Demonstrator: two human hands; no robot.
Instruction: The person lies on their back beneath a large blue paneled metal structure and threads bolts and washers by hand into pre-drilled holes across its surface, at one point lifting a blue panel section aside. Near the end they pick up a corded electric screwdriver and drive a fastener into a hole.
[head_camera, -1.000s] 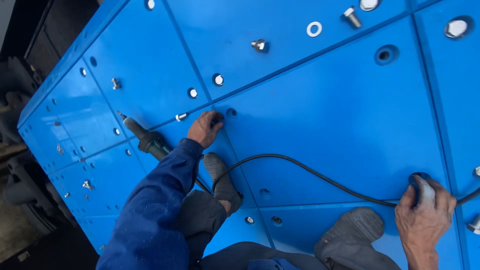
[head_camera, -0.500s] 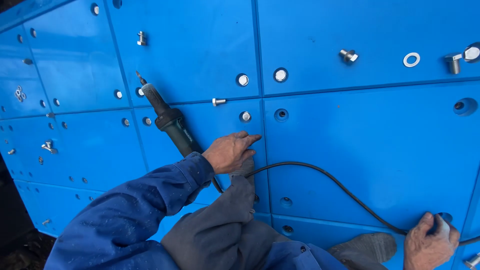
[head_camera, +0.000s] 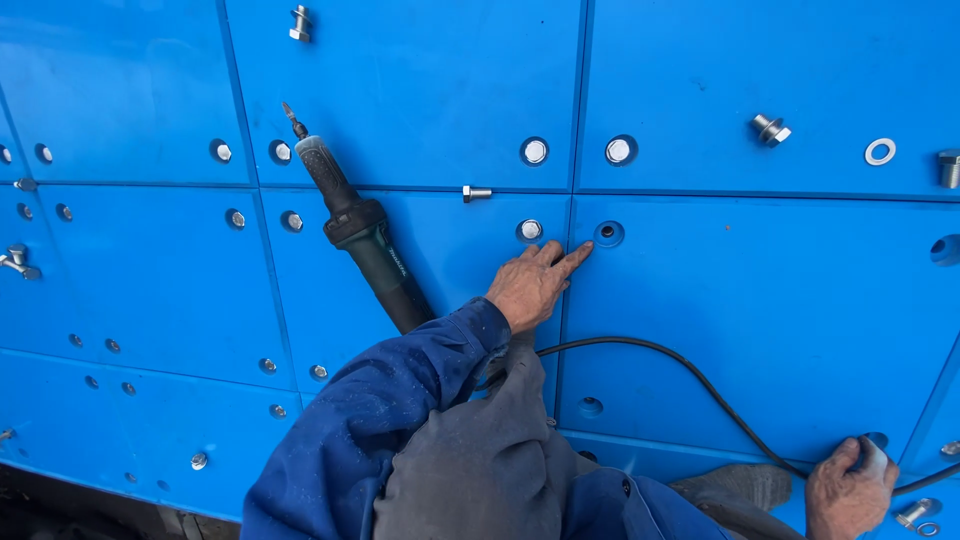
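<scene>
I am on large blue panels (head_camera: 760, 330) joined by seams and dotted with bolt holes. My left hand (head_camera: 530, 285) lies flat on a panel with its fingers spread, the fingertips just below an empty recessed hole (head_camera: 608, 234) and a seated bolt head (head_camera: 530, 230). A black hand-held power tool (head_camera: 365, 235) with a thin metal nozzle lies on the panel just left of that arm. Its black cable (head_camera: 690, 375) curves to the lower right. There my right hand (head_camera: 845, 495) is closed around a small pale object (head_camera: 876, 460) at a hole.
Loose hardware lies on the panels: a short bolt (head_camera: 477, 192), a thick bolt (head_camera: 770, 129), a washer (head_camera: 880, 151), a bolt at the top (head_camera: 299, 22), and a bolt with washer (head_camera: 915, 512) by my right hand. The panels' lower edge (head_camera: 120, 490) drops off at bottom left.
My left hand has slid to the right, from beside the tool's handle to just under the empty hole. The view has swung and closed in. My right hand stays at the lower right.
</scene>
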